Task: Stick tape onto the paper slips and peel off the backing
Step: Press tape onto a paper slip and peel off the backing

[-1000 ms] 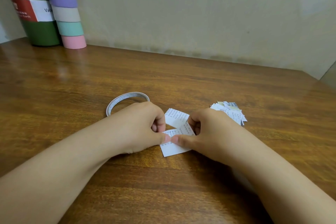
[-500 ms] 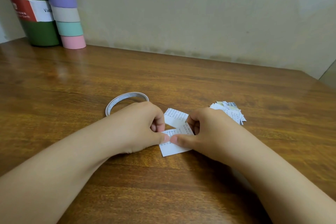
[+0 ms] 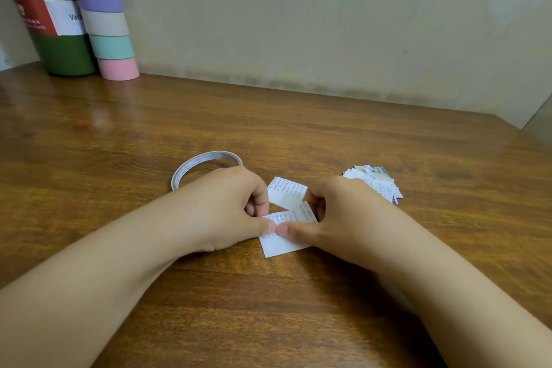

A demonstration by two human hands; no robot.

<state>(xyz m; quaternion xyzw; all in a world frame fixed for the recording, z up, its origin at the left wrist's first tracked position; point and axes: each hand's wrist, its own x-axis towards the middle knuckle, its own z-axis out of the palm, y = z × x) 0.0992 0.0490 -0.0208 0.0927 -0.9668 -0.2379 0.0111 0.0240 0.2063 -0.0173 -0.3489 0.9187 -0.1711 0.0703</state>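
A white printed paper slip lies on the wooden table between my hands. My left hand and my right hand both have curled fingers, and their thumb tips meet on the slip and pinch at it. A second slip lies just behind, partly under the fingers. The thin white roll of double-sided tape lies flat behind my left hand, half hidden by it. Whether tape sits on the pinched slip is not visible.
A small heap of several printed slips lies to the right of my right hand. At the back left corner stand a dark green bottle and a tall stack of pastel tape rolls, close to the wall.
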